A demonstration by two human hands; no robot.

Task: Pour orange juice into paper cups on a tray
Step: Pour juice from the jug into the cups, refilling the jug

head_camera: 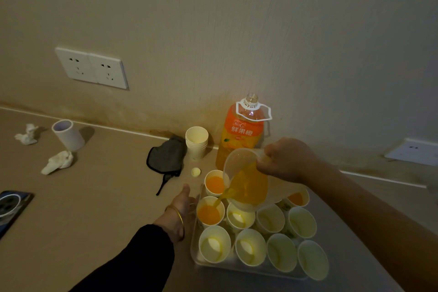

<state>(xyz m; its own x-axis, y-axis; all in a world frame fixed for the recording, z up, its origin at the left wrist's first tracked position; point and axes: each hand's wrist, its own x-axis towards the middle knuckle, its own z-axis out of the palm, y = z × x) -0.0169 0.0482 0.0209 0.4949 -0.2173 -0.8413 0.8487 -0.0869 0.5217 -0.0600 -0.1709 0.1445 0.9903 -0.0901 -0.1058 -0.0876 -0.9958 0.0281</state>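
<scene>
You tipped a clear pitcher (246, 180) of orange juice with your right hand (284, 161), fingers wrapped round its handle, and a thin stream fell from the spout into the cup being filled (209, 214) at the left end of the tray's middle row. Your left hand (182, 206) lay against the left edge of the tray (196, 258), just beside that cup. Whether its fingers gripped the cup or the rim could not be told. That cup looked close to full, so a late lift of the pitcher would likely have sent juice over the rim. The cups stood touching, and the pitcher's body hung low over the middle row, so a dip could have knocked a light empty cup (214, 243) over. Two back-row cups, one at the left (214, 184) and one at the right (296, 198), held juice; the rest appeared unfilled. Behind the tray stood the uncapped juice bottle (241, 135) against the wall, near your pouring elbow's path, with a stack of spare cups (196, 142) and the bottle cap (195, 172) beside it. A black pouch (166, 156), crumpled tissues (58, 162), a white tube (67, 134) and a phone (11, 206) lay further left, well apart from the work.
</scene>
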